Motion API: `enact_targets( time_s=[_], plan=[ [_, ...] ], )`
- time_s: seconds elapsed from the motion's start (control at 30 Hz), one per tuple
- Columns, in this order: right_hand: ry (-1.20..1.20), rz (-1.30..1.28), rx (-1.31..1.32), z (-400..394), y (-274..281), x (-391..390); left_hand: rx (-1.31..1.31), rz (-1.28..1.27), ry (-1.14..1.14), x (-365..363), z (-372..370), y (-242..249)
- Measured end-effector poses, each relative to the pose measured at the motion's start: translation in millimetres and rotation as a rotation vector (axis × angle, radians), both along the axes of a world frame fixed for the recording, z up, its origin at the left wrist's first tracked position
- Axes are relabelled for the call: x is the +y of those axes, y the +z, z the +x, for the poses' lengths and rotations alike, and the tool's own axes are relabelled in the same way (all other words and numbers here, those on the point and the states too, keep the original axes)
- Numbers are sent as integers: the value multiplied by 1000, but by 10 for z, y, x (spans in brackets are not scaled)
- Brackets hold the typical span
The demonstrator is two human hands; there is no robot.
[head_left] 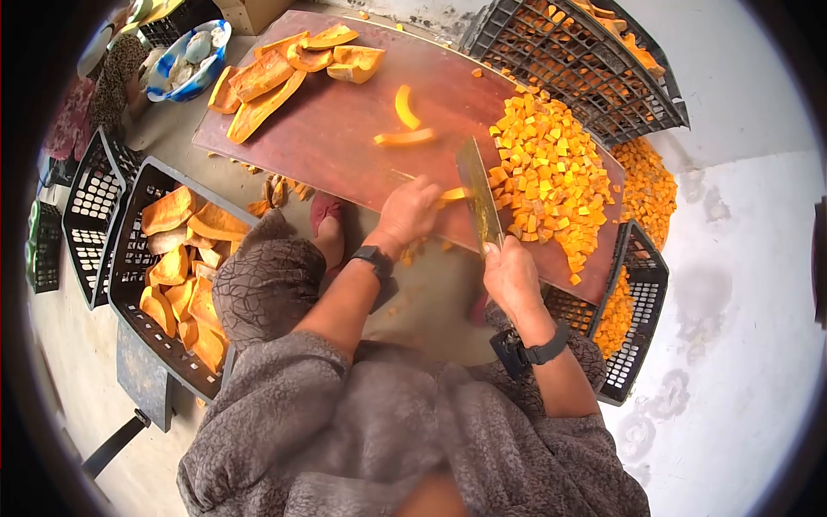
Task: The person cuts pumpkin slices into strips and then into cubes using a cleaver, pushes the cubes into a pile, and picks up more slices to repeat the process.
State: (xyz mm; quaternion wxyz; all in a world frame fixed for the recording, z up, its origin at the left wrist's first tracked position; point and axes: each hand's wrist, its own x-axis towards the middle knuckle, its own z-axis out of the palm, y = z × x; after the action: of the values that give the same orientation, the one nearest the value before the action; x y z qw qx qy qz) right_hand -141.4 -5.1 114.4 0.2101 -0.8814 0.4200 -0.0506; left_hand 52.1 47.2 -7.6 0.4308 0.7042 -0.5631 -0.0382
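A cleaver (pixel 480 194) is in my right hand (pixel 510 274), its blade upright over the reddish board (pixel 345 151). My left hand (pixel 408 209), fingers closed, holds a pumpkin strip (pixel 454 195) whose end meets the blade. Just beyond lie two more strips, a curved one (pixel 405 108) and a flatter one (pixel 405 138). Right of the blade spreads a heap of orange pumpkin cubes (pixel 551 164). Large pumpkin slices (pixel 265 76) rest at the board's far left.
A black crate (pixel 239 213) of pumpkin pieces stands at the left. At the right are a crate (pixel 652 284) with cubes, a tilted crate (pixel 551 65) and a cube pile (pixel 646 185). Upper left, a person's patterned sleeve (pixel 116 73) shows near a blue-white basin (pixel 220 79).
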Motion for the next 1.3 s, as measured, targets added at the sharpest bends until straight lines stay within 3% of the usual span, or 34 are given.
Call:
enact_targets(
  time_s=[0.3,0.4,0.47,0.63,0.7,0.8,1.1,1.3],
  plan=[
    [-51,-6,-9,359,-317,-258,-24,-29,-8,4,4,7],
    [-87,-113,-98,368,-488,-382,-44,-24,-10,-10,9,-12],
    [-218,38,-189,290,-512,-479,-57,15,-7,-5,11,-60],
    [-218,46,-57,91,-242,-249,-51,-12,37,-23,-50,12],
    [-27,-134,-109,26,-165,-111,-51,-19,41,-26,-51,20],
    [-8,-25,-64,-1,-51,5,-52,-24,43,-23,-51,30],
    [-23,99,11,159,-119,-35,-37,-29,29,-15,-54,33],
    [-87,22,-39,405,-327,-265,-79,-32,30,-35,-57,27]
  ],
)
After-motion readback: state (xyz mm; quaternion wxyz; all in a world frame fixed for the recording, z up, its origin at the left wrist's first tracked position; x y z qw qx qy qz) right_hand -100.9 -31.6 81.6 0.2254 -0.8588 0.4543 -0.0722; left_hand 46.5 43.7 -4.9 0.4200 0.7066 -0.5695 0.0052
